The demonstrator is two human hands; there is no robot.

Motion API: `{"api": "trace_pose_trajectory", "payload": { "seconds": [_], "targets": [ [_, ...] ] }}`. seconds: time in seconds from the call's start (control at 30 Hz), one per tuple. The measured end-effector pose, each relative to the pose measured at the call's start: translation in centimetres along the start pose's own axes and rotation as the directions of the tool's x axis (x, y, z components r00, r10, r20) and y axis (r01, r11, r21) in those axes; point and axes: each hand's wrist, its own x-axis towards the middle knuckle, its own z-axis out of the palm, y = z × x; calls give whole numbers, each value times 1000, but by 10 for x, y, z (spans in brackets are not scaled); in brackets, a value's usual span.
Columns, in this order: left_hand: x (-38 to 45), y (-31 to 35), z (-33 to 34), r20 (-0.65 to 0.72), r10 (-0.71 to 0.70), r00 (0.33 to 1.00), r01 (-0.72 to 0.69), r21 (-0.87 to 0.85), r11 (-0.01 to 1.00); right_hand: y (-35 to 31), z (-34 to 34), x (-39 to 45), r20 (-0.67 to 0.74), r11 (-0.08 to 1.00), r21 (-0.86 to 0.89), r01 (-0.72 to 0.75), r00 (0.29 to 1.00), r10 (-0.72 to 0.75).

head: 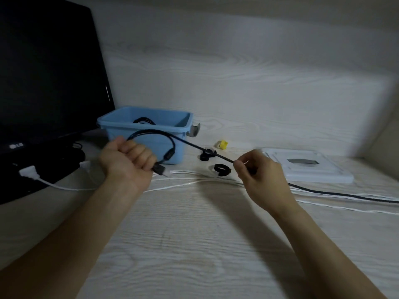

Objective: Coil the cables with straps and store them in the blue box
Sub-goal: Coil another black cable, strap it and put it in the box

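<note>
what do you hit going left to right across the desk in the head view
monitor → left hand gripping the black cable → blue box → black straps → yellow strap → right hand pinching the cable → white lid

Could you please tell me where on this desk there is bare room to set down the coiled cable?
Bare desk lies between the forearms, nearer than the white cables. It is crowded between the blue box and white lid: black straps, a yellow strap and the black cable.

The left hand [127, 157] grips a looped black cable [155, 134]. The right hand [259, 175] pinches its straight run before the blue box [146, 126].
</note>
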Motion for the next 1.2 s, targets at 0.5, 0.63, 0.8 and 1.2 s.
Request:
{"api": "trace_pose_trajectory", "payload": {
  "seconds": [0.5,0.63,0.8,1.2],
  "targets": [
    [-7,-17,8,127,117,985,-129,90,988,-31,23,-26,551,949,104,297,777,-304],
    [-5,-31,8,162,142,976,-197,403,894,-39,22,-30,538,955,136,263,790,-294],
    [-12,-37,1,374,8,928,-300,731,613,-43,20,-30,480,954,185,236,825,-298],
    [-36,-45,1,288,-578,763,-66,925,374,-34,19,-19,56,915,381,135,984,-168]
  ]
}}
